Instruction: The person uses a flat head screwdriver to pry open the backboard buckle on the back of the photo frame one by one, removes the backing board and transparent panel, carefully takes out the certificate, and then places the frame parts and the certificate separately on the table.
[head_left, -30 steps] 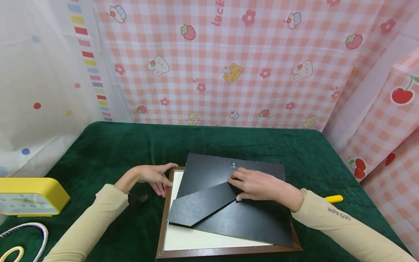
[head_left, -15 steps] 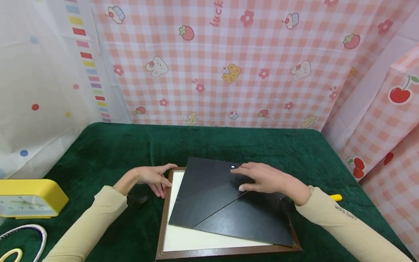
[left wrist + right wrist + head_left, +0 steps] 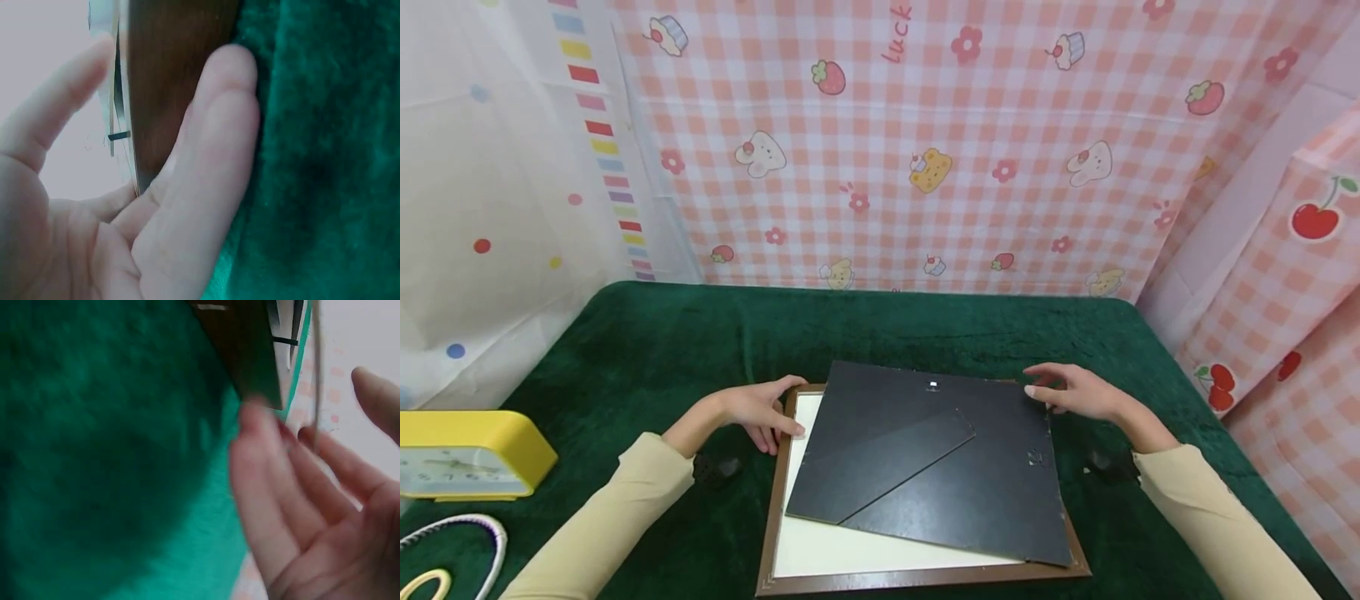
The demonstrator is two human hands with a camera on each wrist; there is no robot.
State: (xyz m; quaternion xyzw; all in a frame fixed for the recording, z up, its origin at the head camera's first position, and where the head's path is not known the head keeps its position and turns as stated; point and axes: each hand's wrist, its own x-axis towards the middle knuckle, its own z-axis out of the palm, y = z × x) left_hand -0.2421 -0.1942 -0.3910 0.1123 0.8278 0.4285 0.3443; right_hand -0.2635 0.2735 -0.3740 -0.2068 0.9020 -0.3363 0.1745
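A brown wooden picture frame (image 3: pixel 775 533) lies face down in front of me, a cream sheet (image 3: pixel 857 546) showing inside it. Its black backing board (image 3: pixel 887 450) sits askew on top, rotated against the rails, with the stand leg folded flat. At the upper left corner my left hand (image 3: pixel 756 414) holds the frame, thumb over the rail and the other fingers along its outer side (image 3: pixel 181 81). My right hand (image 3: pixel 1078 392) is at the board's upper right corner, thumb and fingers apart; in the right wrist view a fingertip meets the board's thin edge (image 3: pixel 317 381).
Dark green velvety cloth (image 3: pixel 685 333) covers the table. To the left stand a yellow clock (image 3: pixel 527 450), a pale hoop (image 3: pixel 490 525) and a small yellow ring (image 3: pixel 437 575). A pink checked curtain (image 3: pixel 880 208) hangs behind the table.
The stand leg, raised a second ago with my right hand at it, now lies flat. My right hand has moved right to the board's corner. My left thumb reaches slightly farther inward.
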